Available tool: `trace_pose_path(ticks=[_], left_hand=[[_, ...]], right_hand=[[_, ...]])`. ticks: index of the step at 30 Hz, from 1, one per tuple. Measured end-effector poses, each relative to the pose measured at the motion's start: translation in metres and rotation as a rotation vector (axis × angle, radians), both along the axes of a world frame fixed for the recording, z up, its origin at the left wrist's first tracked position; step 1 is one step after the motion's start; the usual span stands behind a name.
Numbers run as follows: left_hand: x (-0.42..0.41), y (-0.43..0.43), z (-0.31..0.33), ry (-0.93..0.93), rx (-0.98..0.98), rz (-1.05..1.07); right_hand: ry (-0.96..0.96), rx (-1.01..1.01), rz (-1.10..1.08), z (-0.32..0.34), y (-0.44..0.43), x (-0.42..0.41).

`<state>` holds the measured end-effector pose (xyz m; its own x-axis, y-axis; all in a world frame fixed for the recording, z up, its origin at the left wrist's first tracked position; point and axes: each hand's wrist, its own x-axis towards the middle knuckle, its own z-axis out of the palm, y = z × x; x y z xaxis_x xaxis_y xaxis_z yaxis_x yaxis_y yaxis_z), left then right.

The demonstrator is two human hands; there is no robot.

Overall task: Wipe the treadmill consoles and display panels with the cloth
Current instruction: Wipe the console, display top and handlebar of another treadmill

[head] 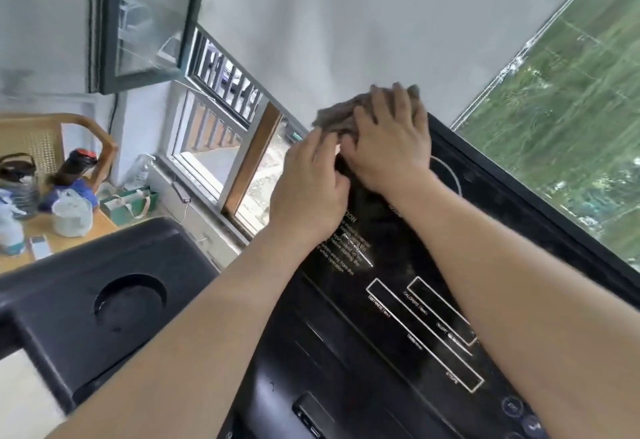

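My right hand (391,142) is flat, pressing the cloth (335,115) onto the console (398,286) top. My left hand (308,187) touches it too, can't tell if it's gripping.

Just the one head cam here, rolled way over sideways, looking forward and down from close up onto the treadmill console (398,303), with the window (561,109) right behind.

We see the black treadmill console (381,300), with a grey cloth (334,114) lying on its upper edge. At the left stands a wooden table (93,230); on it rest a white bag (71,213), a spray bottle (10,234) and a clear jug (19,185).
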<state>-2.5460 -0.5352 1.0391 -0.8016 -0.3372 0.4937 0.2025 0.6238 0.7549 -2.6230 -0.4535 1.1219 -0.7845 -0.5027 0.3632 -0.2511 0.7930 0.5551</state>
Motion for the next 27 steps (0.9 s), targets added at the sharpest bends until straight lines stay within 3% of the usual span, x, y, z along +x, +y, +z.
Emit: trace_pose_path(ticks=[5,10,14,17,19,23,27], left_hand=[[-0.015,0.011,0.03,0.03,-0.036,-0.084],[-0.045,0.037,0.065,0.107,-0.004,-0.161],[-0.073,0.054,0.088,0.194,-0.215,-0.269],[-0.095,0.04,0.083,0.157,-0.408,-0.158],[-0.106,0.029,0.075,0.129,-0.403,-0.084],[-0.107,0.04,0.082,0.193,-0.319,-0.054],[-0.1,0.066,0.103,0.188,-0.213,-0.057]], right_hand=[[-0.024,-0.289,-0.201,0.047,0.046,-0.005],[0.0,-0.216,-0.067,0.034,0.078,0.027],[-0.082,-0.236,0.075,0.036,0.087,0.045],[-0.176,-0.657,0.228,0.047,0.099,0.061],[-0.147,-0.792,0.277,0.047,0.107,0.063],[-0.013,-0.617,0.208,0.034,0.133,0.054],[0.063,-0.676,0.159,0.031,0.164,0.064]])
